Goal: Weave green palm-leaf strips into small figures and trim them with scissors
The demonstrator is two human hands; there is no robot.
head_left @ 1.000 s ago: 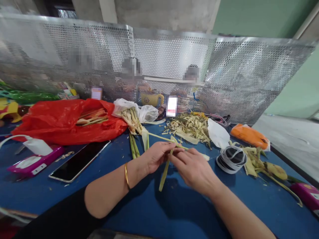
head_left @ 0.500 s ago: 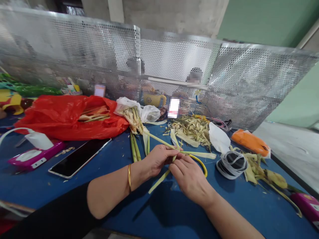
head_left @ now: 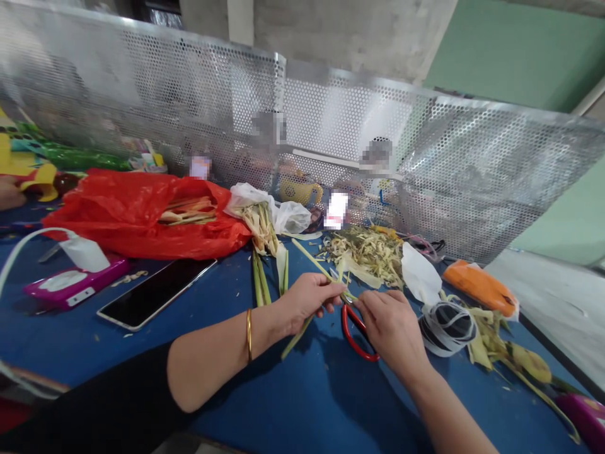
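Observation:
My left hand (head_left: 309, 299), with a gold bangle at the wrist, is closed over the table, pinching pale green leaf strips (head_left: 312, 257). The strips cross at its fingertips; one sticks out toward the back, another slants down below the hand. Close on the right, my right hand (head_left: 385, 315) is closed with its fingertips by the crossing. A red-handled pair of scissors (head_left: 347, 329) shows at its fingers, one handle loop hanging free and a bit of metal near the strips. The rest of the scissors is hidden. Beyond the hands lies a heap of leaf scraps (head_left: 368, 249).
A phone (head_left: 155, 296) and a purple power strip (head_left: 70, 287) lie left. Behind them is a red plastic bag (head_left: 118, 214). A bundle of husks (head_left: 262, 230), a white-edged coil (head_left: 447, 328) and an orange packet (head_left: 479, 287) surround the hands. A perforated metal screen (head_left: 340, 120) borders the back.
My right hand has turned and shifted right; a red scissor loop shows where a yellow loop was seen. The strip that stuck out to the right is no longer visible. The view has shifted slightly.

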